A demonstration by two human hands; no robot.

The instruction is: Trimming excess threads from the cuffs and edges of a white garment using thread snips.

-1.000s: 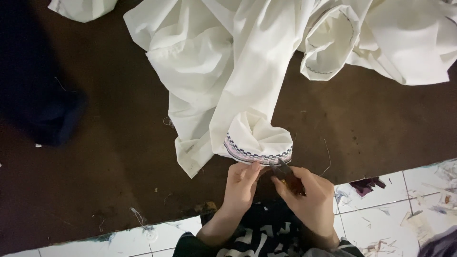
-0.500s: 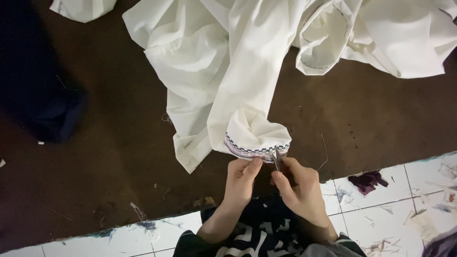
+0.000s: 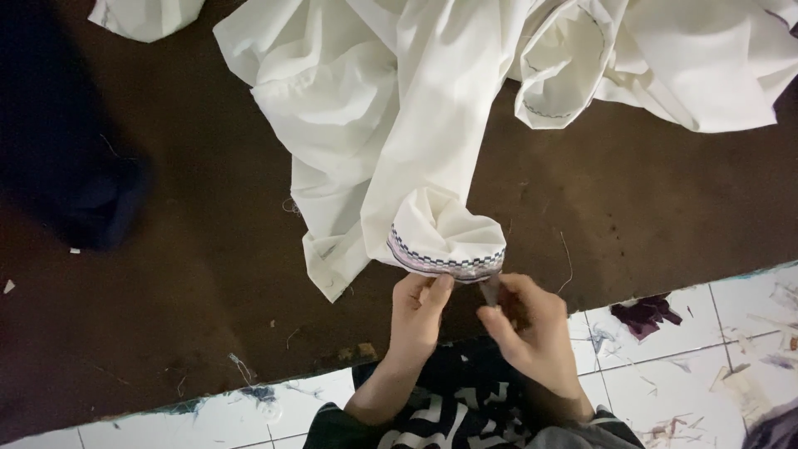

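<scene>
Just ahead of the left hand (image 3: 417, 312) and right hand (image 3: 524, 328), the heaped white garment (image 3: 399, 125) blocks the way. Left of them, bare brown table (image 3: 191, 316) lies open up to the dark cloth (image 3: 75, 166).

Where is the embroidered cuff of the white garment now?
In the head view, the embroidered cuff lies low centre on the brown table, just above the left hand and right hand.

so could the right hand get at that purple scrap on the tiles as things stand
Probably yes: the right hand is at the embroidered cuff, pinching something small, and the purple scrap lies just to its right on bare tile, nothing between. The fingers aren't free, though.
</scene>
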